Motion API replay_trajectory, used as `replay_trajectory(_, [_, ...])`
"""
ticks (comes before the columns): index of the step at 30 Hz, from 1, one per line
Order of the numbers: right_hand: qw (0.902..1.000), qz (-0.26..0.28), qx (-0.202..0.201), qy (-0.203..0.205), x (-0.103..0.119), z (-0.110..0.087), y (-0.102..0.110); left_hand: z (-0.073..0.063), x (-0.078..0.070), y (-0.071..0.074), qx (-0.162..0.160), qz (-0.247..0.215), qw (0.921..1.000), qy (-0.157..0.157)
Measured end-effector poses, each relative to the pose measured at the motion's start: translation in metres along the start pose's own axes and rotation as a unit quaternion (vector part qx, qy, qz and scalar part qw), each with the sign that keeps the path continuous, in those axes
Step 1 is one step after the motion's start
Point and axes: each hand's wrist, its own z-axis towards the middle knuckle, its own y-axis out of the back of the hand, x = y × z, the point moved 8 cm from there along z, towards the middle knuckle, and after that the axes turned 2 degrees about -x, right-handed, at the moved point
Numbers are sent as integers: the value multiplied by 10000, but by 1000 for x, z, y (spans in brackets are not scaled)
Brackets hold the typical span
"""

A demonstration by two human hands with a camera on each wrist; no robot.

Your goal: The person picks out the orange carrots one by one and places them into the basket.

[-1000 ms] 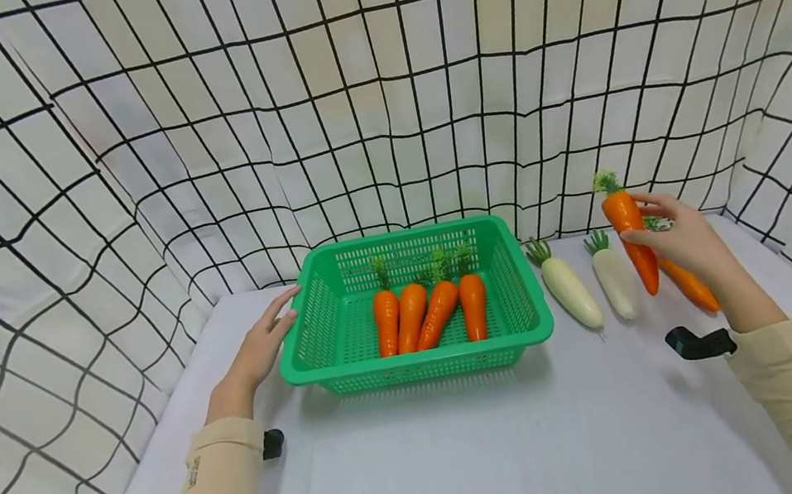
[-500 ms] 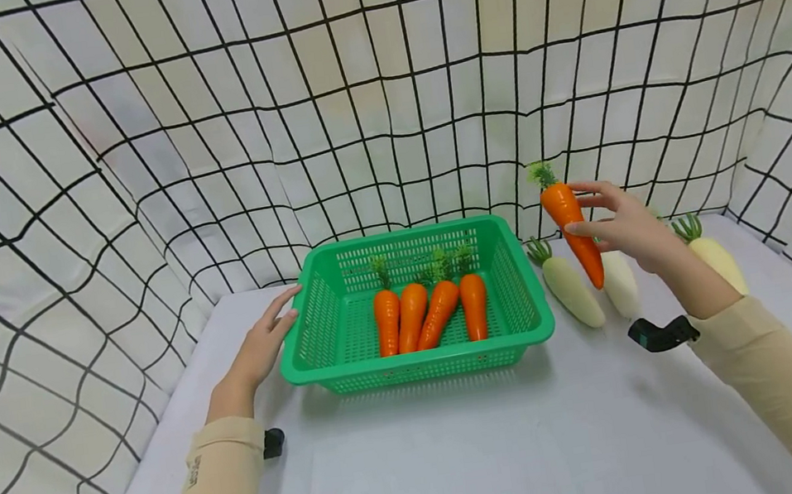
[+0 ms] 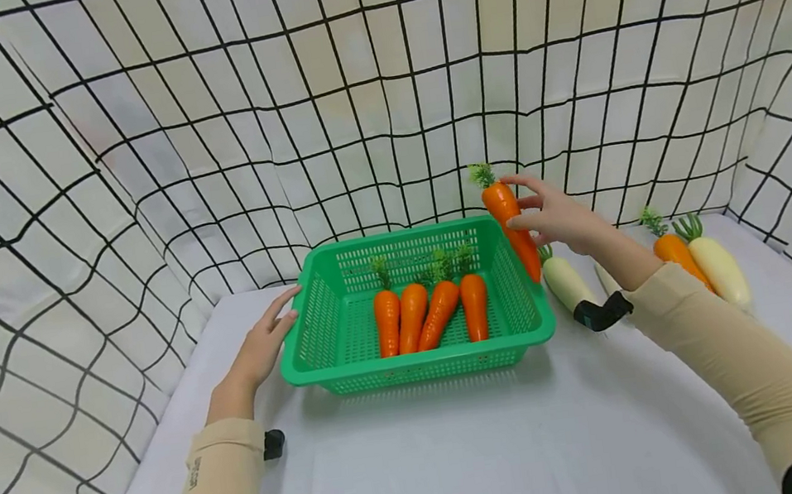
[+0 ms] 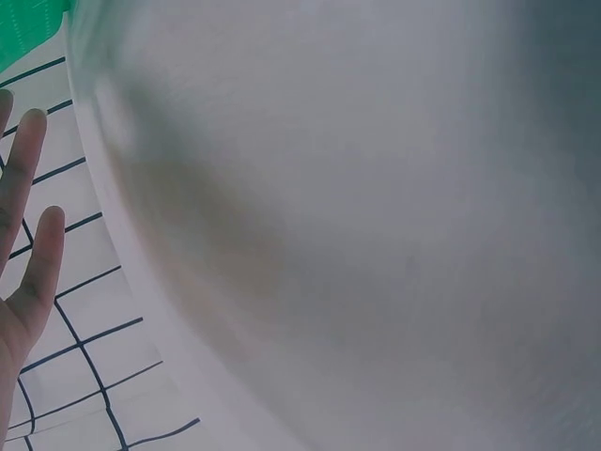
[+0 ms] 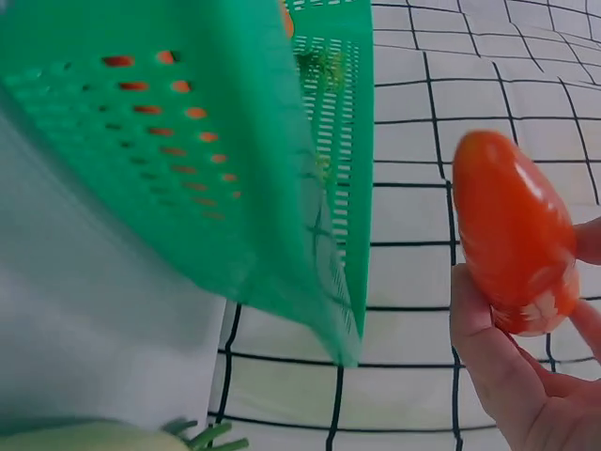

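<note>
A carrot [image 3: 506, 212] with a green top is pinched between the thumb and fingers of my right hand [image 3: 558, 213], raised at the right rim of a green basket [image 3: 422, 364]. The right wrist view shows the same carrot [image 5: 512, 230] beside the basket's outer wall [image 5: 178, 141]. Inside the basket lie several carrots [image 3: 438, 315], tops toward the back. My left hand [image 3: 260, 352] has its fingers extended at the basket's left rim; in the left wrist view these fingers [image 4: 38, 263] look straight and hold nothing.
Right of the basket lie a pale white radish [image 3: 568, 283] and another, mostly hidden behind my right forearm. Farther right, a carrot [image 3: 678, 256] lies against a white radish [image 3: 721, 271]. Behind the white table [image 3: 431, 459] rises a white cloth wall with black netting [image 3: 377, 99].
My right hand has carried the carrot leftward from above the radishes to the basket's right rim. The left hand and the basket have stayed in place.
</note>
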Motion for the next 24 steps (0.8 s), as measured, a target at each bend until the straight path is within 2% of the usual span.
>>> replay_trajectory(8, [9985,141,531,70,10,29,-32,0,-1,1,7,44,10000,14])
replay_trajectory(14, [9960,37,885,-71,7,45,-60,1,-1,1,9,64,10000,-12])
replay_trajectory(19, [9937,-185,1057,-328,-2,57,-82,1,-2,2,19,34,10000,-37])
replay_trajectory(24, [9919,-515,1085,-416,-19,67,-96,0,-2,1,16,7,10000,-40])
